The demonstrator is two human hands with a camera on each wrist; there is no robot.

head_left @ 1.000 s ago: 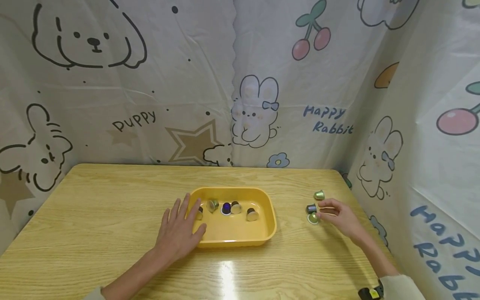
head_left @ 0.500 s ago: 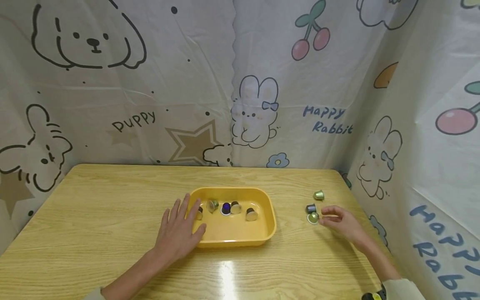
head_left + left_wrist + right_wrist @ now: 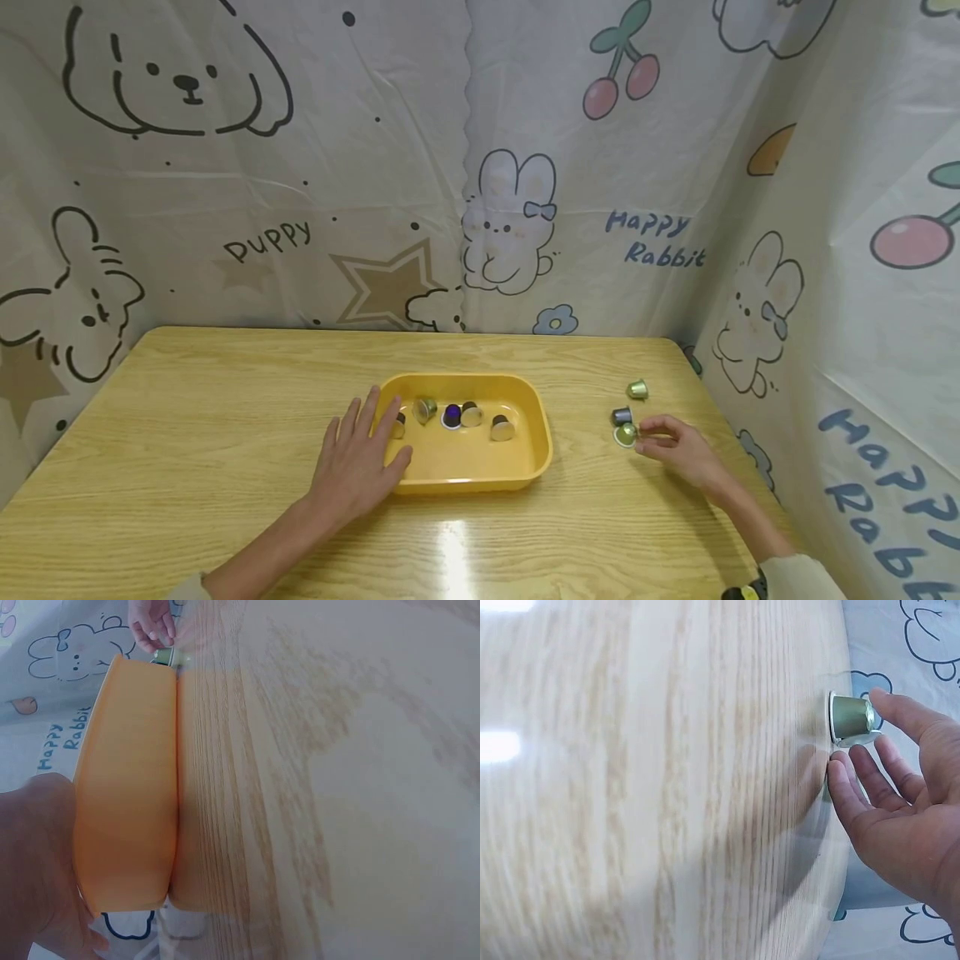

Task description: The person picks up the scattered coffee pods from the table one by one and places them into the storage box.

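Observation:
My left hand (image 3: 360, 467) lies with spread, straight fingers over the left end of a yellow tray (image 3: 465, 477). In the left wrist view the hand sits against the tray's (image 3: 135, 795) near end. Several coffee capsules lie in the tray, among them a purple one (image 3: 452, 415) and a green one (image 3: 425, 408); another is partly hidden by the fingers. On the right, a green coffee capsule (image 3: 626, 434) stands on its rim, with my right hand (image 3: 678, 450) at its side. In the right wrist view thumb and fingers stand apart around this capsule (image 3: 851, 716), thumb tip close by its top.
Right behind the green capsule lies a dark grey-blue capsule (image 3: 621, 416), and farther back another green capsule (image 3: 637, 390). All stand on a wooden table (image 3: 225, 417). A printed curtain (image 3: 375, 167) hangs along the back and right edges.
My right hand has drawn back from beside the grey-blue capsule, then come forward slightly to the front green capsule. My left hand and the tray have stayed in place.

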